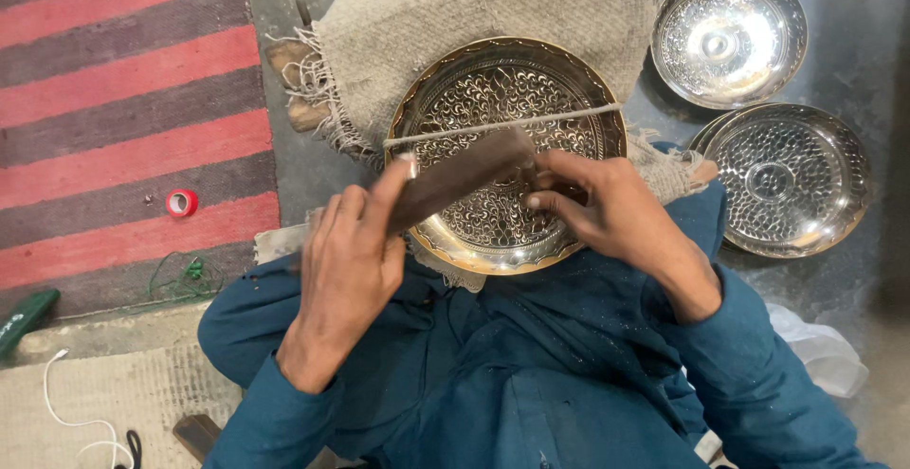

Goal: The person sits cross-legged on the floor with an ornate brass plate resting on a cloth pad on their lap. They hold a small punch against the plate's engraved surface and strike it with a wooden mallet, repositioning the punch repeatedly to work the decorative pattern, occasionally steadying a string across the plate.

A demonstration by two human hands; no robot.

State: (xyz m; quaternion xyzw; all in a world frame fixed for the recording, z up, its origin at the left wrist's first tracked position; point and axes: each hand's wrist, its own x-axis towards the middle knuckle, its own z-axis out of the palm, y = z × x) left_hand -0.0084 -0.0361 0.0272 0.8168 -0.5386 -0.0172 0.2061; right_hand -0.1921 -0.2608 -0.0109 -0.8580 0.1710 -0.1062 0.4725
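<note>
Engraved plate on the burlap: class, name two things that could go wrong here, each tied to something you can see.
1. The left hand swings a dark mallet close to the right hand's fingers, so a missed blow might hit them.
2. The plate is tilted on burlap, held only by a string and the lap; it could slip and the pattern be marred.
</note>
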